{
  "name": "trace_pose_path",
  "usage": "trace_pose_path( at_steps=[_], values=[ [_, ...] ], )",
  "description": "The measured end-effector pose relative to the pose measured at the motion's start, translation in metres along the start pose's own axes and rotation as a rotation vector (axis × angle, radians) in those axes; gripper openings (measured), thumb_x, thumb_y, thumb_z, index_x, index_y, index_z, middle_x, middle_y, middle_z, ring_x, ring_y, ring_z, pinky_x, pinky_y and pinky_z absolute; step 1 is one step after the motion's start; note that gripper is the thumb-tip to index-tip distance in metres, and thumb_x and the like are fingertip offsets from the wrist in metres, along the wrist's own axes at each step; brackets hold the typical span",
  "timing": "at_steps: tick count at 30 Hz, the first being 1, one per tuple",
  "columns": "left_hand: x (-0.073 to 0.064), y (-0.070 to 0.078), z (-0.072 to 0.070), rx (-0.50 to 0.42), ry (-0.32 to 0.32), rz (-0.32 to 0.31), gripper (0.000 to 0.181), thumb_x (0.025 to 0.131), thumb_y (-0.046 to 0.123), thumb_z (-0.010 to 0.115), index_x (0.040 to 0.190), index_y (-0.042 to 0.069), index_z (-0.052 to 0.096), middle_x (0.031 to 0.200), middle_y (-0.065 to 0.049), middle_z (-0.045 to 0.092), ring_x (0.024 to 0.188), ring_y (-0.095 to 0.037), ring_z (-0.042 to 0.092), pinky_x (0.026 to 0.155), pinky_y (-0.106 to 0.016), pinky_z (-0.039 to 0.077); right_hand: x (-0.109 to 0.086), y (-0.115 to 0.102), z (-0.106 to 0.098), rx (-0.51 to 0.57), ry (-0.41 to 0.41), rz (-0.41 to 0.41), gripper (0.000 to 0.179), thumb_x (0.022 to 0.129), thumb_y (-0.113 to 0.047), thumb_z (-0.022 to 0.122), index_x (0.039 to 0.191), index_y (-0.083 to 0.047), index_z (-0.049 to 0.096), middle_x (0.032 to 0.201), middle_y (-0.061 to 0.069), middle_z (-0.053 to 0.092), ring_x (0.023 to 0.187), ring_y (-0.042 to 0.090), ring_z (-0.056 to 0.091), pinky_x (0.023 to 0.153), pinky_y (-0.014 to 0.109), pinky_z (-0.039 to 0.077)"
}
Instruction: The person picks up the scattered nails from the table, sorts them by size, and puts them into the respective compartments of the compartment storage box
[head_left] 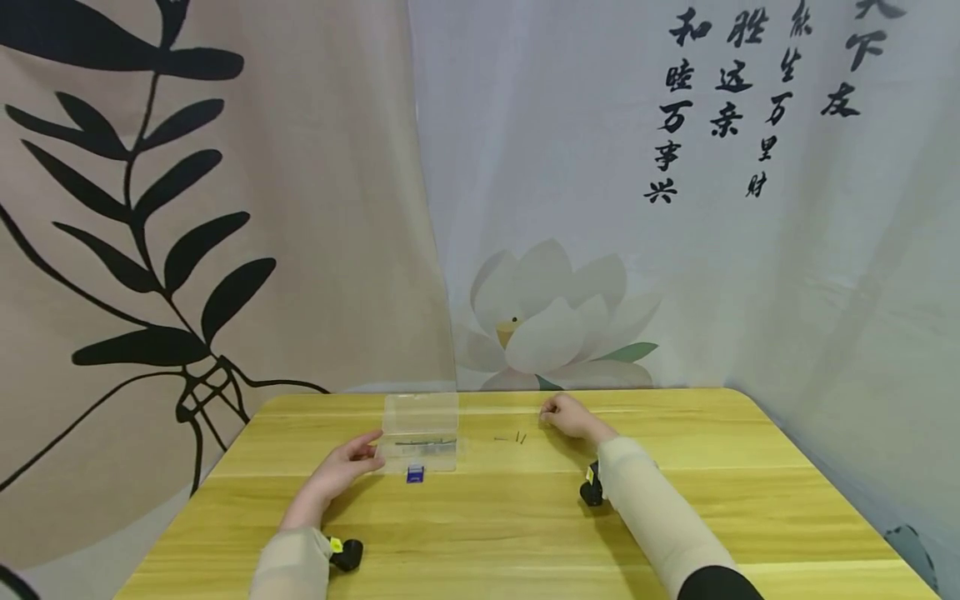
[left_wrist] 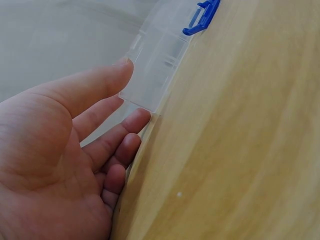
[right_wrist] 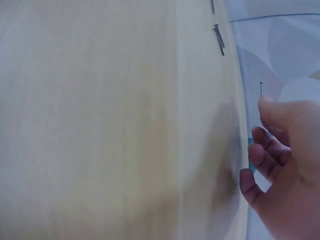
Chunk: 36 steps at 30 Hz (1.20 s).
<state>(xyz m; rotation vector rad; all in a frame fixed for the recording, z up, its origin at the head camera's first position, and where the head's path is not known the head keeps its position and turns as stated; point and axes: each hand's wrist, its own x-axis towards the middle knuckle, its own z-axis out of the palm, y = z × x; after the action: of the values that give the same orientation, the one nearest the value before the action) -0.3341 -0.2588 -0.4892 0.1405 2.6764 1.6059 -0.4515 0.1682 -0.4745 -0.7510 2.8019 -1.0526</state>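
A clear plastic box (head_left: 420, 414) lies with its lid open towards the back; a blue latch (head_left: 415, 474) is on its front side. My left hand (head_left: 347, 471) holds the box's left end, thumb on one side and index finger on the other, with the remaining fingers loosely bent by the tabletop. Between thumb and fingertip, my right hand (right_wrist: 292, 155) pinches a small thin nail (right_wrist: 261, 88) whose head points up. In the head view this hand is by the table's back edge, right of several loose nails (right_wrist: 219, 40).
Thin dark pieces (head_left: 425, 442) lie inside the box. The wooden table (head_left: 465, 533) ends at a hanging cloth (head_left: 337, 208) printed with leaves, a flower and writing. Each wrist carries a small black camera (head_left: 592, 490).
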Motion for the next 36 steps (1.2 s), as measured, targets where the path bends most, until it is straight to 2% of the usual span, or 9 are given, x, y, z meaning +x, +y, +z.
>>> trace_pose_path(
  at_steps=[6, 14, 19, 26, 36],
  values=[
    [0.001, -0.002, 0.000, -0.002, 0.002, -0.004, 0.060, 0.092, 0.018, 0.068, 0.144, 0.002, 0.044, 0.124, -0.016, 0.056, 0.111, -0.028, 0.050, 0.093, -0.045, 0.042, -0.006, -0.005, -0.009, 0.034, 0.025, 0.025, 0.020, 0.101, -0.008, 0.051, 0.107, 0.005, 0.065, 0.099, 0.011, 0.062, 0.079, 0.018, 0.050, 0.075, 0.038, 0.043],
    [0.000, 0.001, 0.000, 0.012, -0.012, 0.019, 0.060, 0.093, 0.019, 0.067, 0.145, 0.000, 0.042, 0.125, -0.019, 0.054, 0.111, -0.030, 0.050, 0.091, -0.047, 0.043, -0.012, -0.014, -0.016, 0.047, 0.060, -0.002, 0.019, 0.101, -0.009, 0.050, 0.104, 0.004, 0.063, 0.098, 0.009, 0.061, 0.081, 0.019, 0.050, 0.073, 0.037, 0.044],
    [-0.001, 0.000, 0.001, 0.020, -0.004, 0.006, 0.059, 0.093, 0.018, 0.067, 0.145, 0.002, 0.044, 0.123, -0.017, 0.056, 0.111, -0.029, 0.051, 0.092, -0.045, 0.043, -0.013, -0.019, -0.017, 0.059, 0.067, -0.015, 0.014, 0.101, -0.009, 0.051, 0.100, -0.001, 0.062, 0.097, 0.007, 0.057, 0.078, 0.019, 0.046, 0.071, 0.035, 0.040],
    [-0.002, -0.001, 0.001, 0.012, -0.007, -0.003, 0.059, 0.093, 0.018, 0.067, 0.145, 0.003, 0.044, 0.122, -0.016, 0.056, 0.109, -0.028, 0.051, 0.092, -0.045, 0.043, -0.014, -0.028, -0.018, 0.066, 0.063, -0.080, 0.018, 0.101, -0.010, 0.052, 0.106, 0.004, 0.061, 0.103, 0.009, 0.056, 0.089, 0.021, 0.050, 0.078, 0.040, 0.044],
    [0.001, 0.000, 0.000, 0.015, -0.009, 0.005, 0.059, 0.093, 0.018, 0.067, 0.145, 0.002, 0.043, 0.123, -0.015, 0.056, 0.111, -0.028, 0.050, 0.093, -0.045, 0.042, -0.013, -0.031, -0.014, 0.090, 0.044, -0.084, 0.019, 0.101, -0.011, 0.053, 0.106, 0.004, 0.062, 0.102, 0.008, 0.057, 0.083, 0.019, 0.049, 0.072, 0.035, 0.044]
  ],
)
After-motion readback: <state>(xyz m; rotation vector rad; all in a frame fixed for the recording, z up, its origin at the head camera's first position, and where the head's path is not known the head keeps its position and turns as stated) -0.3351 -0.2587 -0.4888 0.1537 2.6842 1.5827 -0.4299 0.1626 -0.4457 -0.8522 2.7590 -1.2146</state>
